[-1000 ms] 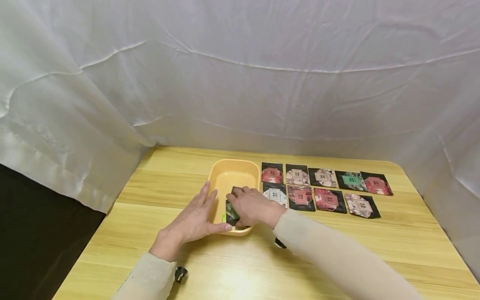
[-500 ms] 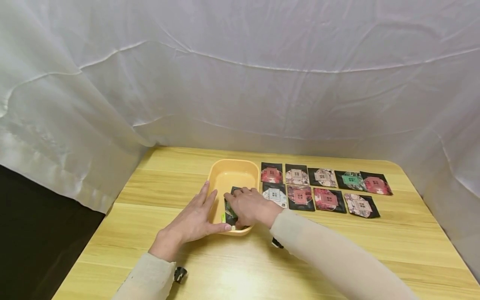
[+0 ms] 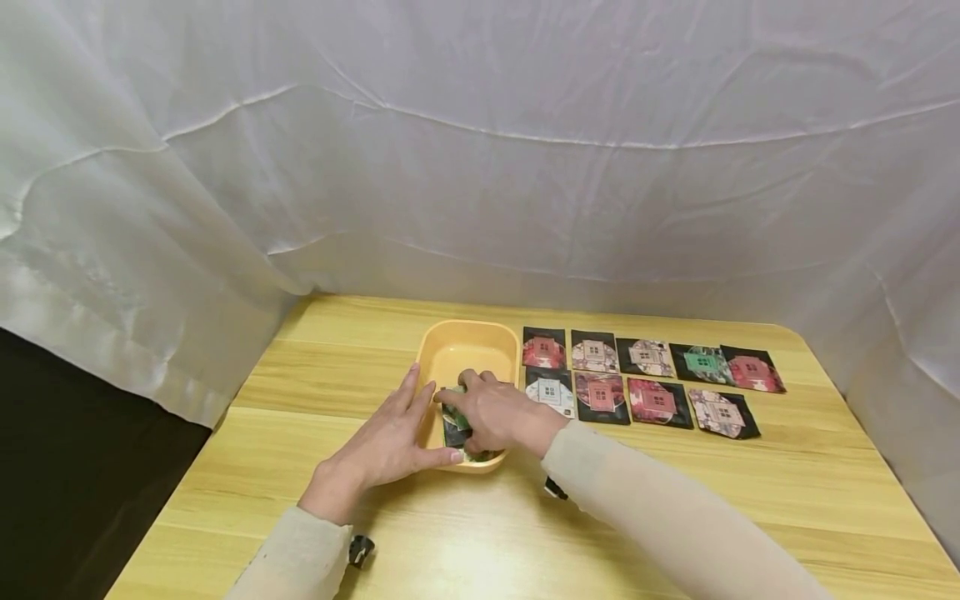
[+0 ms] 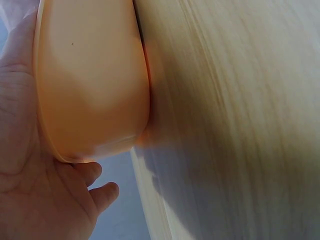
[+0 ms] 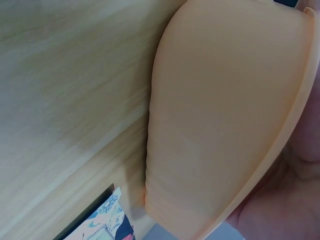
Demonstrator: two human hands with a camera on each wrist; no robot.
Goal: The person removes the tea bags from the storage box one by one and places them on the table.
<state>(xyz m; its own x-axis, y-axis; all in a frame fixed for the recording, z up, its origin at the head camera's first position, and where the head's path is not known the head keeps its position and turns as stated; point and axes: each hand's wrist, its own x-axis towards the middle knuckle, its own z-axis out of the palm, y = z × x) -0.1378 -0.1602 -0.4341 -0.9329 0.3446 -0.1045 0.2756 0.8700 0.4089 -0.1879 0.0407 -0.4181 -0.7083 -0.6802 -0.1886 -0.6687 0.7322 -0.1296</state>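
Note:
A yellow-orange plastic bin (image 3: 467, 331) stands on the table. My left hand (image 3: 382, 433) rests against its left side, fingers straight and thumb at the near rim; in the left wrist view the palm lies along the bin's wall. Inside the near half of the bin, my right hand (image 3: 501, 415) holds a black sachet with a green label (image 3: 454, 435) between curled fingers and thumb. That hand covers much of the sachet. Part of another patterned sachet (image 3: 480, 456) shows below it, by the near wall.
Right of the bin lie two rows of black sachets with pink, white and green labels, among them a white-labelled one (image 3: 550, 392) close to the bin and a green-labelled one (image 3: 702, 362). A pale curtain (image 3: 570, 208) hangs behind the table (image 3: 315, 367).
My right fingers have shifted on the sachet, the index finger now reaching further left. The sachet has shifted slightly, and a yellow-green tag by its left edge is out of sight. My left hand stays put.

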